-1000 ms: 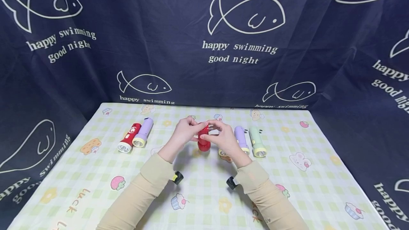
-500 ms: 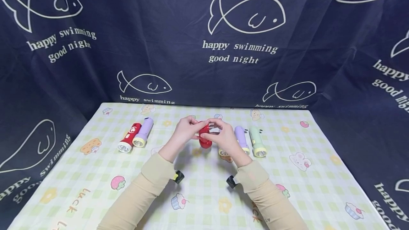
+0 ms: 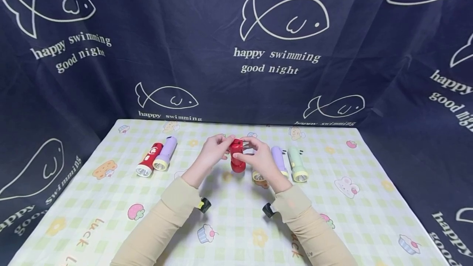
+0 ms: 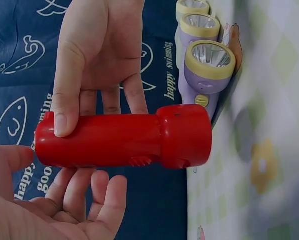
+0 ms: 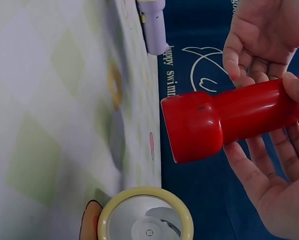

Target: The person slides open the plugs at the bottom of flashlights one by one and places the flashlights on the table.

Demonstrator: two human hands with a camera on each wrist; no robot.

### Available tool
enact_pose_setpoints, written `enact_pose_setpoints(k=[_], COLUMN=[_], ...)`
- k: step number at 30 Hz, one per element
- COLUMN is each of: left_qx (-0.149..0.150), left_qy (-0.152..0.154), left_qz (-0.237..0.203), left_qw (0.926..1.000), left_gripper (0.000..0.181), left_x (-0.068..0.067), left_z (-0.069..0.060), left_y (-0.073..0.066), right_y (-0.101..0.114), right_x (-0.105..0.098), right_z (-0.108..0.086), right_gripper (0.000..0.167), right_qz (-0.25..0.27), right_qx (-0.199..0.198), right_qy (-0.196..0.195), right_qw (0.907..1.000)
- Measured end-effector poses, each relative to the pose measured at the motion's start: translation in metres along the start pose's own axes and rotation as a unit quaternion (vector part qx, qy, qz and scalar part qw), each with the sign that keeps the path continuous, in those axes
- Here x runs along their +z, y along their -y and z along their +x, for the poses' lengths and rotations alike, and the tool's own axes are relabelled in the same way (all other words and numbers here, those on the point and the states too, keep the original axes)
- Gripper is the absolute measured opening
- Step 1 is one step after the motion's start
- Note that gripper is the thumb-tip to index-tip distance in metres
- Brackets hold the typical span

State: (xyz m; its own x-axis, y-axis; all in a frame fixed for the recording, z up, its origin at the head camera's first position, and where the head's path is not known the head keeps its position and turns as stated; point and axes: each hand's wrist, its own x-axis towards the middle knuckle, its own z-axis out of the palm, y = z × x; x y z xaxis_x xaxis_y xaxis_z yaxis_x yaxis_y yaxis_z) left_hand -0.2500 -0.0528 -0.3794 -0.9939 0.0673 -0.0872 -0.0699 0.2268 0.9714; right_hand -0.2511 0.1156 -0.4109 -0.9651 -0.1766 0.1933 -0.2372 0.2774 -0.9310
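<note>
While right hand [image 3: 260,157] grips one red flashlight [image 3: 238,158], left hand [image 3: 213,151] loose-fingered at its tail — two flashlights [image 3: 167,153] leftward; three flashlights [image 3: 278,159] rightward.

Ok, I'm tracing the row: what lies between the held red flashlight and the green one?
In the head view, the right hand, then a partly hidden purple flashlight and another purple flashlight. The left wrist view shows both too.

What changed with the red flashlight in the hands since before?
The left hand pulled its thumb back to the left edge of the flashlight. The prongs show more now. The right hand still holds the flashlight; the other flashlights stayed put.
</note>
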Motion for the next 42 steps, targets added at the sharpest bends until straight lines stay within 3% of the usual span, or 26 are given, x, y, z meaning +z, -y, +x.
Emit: enact_pose_setpoints(k=[11, 22, 30, 42], left_qx=[0.048, 0.116, 0.13, 0.126], left_qy=[-0.007, 0.018, 0.031, 0.043], left_qz=[-0.004, -0.024, -0.053, -0.068], left_qw=[0.9988, 0.9928, 0.9897, 0.9887], left_gripper=[0.025, 0.032, 0.045, 0.054], left_x=[0.0, 0.003, 0.009, 0.013], left_z=[0.002, 0.001, 0.002, 0.004], left_y=[0.01, 0.024, 0.032, 0.038], right_y=[0.002, 0.003, 0.01, 0.009], right_x=[-0.007, -0.006, -0.006, -0.005], right_z=[0.003, 0.005, 0.003, 0.005], right_gripper=[0.043, 0.045, 0.044, 0.041], right_qz=[-0.023, 0.05, 0.075, 0.101], right_qx=[0.013, 0.033, 0.041, 0.064], right_qy=[-0.022, -0.009, -0.005, -0.018], right_qw=[0.9994, 0.9982, 0.9963, 0.9927])
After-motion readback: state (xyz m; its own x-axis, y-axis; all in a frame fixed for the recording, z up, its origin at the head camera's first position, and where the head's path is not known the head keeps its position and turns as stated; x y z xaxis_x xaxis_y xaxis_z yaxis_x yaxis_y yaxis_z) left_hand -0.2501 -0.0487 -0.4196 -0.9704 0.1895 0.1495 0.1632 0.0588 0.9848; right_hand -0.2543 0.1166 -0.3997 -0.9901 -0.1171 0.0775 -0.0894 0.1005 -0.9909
